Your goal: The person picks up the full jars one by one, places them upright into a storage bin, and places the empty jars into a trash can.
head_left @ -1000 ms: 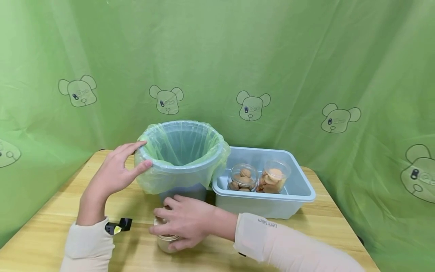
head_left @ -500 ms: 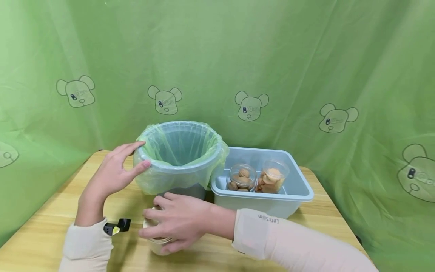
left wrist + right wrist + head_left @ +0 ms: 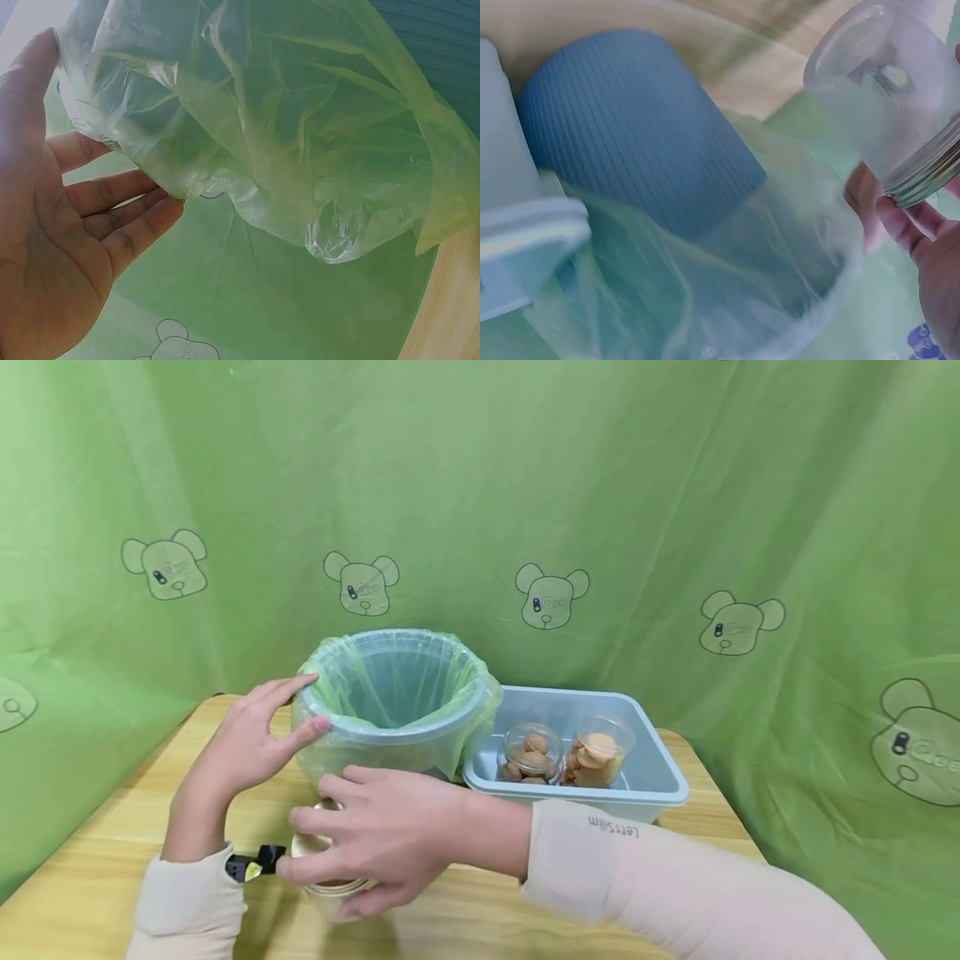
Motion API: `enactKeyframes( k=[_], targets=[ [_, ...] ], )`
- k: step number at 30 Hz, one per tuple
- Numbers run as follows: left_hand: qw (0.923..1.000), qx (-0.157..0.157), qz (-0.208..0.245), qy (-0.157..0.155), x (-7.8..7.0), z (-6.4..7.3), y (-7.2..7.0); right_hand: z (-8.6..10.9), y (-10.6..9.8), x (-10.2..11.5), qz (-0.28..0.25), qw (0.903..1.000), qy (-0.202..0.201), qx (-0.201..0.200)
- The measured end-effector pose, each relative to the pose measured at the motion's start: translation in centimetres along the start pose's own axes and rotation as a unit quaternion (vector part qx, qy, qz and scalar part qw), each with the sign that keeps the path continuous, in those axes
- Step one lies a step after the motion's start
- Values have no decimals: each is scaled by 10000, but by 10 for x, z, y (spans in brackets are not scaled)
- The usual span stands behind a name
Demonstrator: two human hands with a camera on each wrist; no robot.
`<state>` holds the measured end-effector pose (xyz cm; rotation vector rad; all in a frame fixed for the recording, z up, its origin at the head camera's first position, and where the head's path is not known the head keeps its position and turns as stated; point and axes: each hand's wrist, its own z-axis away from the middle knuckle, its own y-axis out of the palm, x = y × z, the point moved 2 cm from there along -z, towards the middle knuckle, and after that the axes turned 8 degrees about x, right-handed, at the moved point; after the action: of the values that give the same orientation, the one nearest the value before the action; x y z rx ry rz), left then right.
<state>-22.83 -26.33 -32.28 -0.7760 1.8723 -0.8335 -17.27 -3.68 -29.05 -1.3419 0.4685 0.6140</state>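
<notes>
My right hand (image 3: 382, 827) grips a clear jar (image 3: 885, 82) from above, fingers spread around its gold-coloured screw lid (image 3: 930, 169). The jar looks see-through, with no contents visible in the right wrist view. It is in front of the blue ribbed bin (image 3: 637, 127); whether its base touches the table cannot be told. A thin green bag (image 3: 247, 135) lines the bin and hangs over its rim. Against the rim's left side rests my left hand (image 3: 255, 743), thumb in front and fingers extended. In the left wrist view these fingers touch the bag's overhanging edge.
Right of the bin stands a light blue tub (image 3: 671, 795). Inside it are a jar of walnuts (image 3: 531, 758) and a clear container of flat tan pieces (image 3: 597, 756). A wooden table (image 3: 97, 877) carries everything, with a green mouse-print curtain (image 3: 450, 460) behind.
My right hand has moved left and slightly upward in the view with the jar, closer to my left wrist. The left hand stays at the bin's rim.
</notes>
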Motion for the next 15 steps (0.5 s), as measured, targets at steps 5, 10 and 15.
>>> enactKeyframes(
  k=[5, 10, 15],
  targets=[
    [10000, -26, 12, 42, 1, 1, 0, 5, -22, -14, 27, 9999, 51, -141],
    [9998, -72, 2, 203, 2, 1, 1, 13, -42, -32, -126, 9990, 126, -417],
    [9984, -240, 60, 506, 3, 0, 1, 23, -59, -52, -316, 9976, 238, -565]
  ],
)
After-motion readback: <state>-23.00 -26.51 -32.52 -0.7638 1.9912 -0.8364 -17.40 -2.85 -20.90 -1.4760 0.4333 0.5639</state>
